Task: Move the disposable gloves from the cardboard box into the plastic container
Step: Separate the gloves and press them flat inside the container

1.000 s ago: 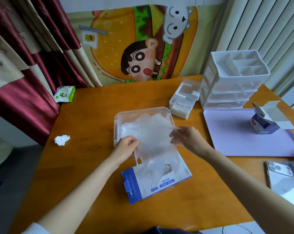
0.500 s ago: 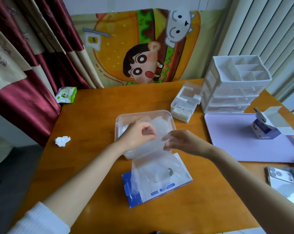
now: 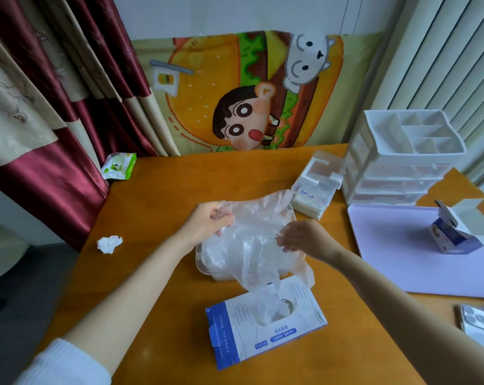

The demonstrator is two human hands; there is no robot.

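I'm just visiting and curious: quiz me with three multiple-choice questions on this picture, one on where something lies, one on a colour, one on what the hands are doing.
1. Where does the crumpled tissue lie?
A. On a chair.
B. On the floor.
C. On the table, left of the plastic container.

2. What colours is the cardboard box?
A. Blue and white.
B. Red and yellow.
C. Green and black.

3. What are the hands doing?
A. Lying flat and empty.
B. Both hold the disposable gloves over the container.
C. Both are out of view.

Answers:
1 C: the tissue sits on bare wood, apart from the container.
2 A: a blue end and stripe, with white sides bearing glove drawings.
3 B: the left hand and right hand each pinch the clear film.
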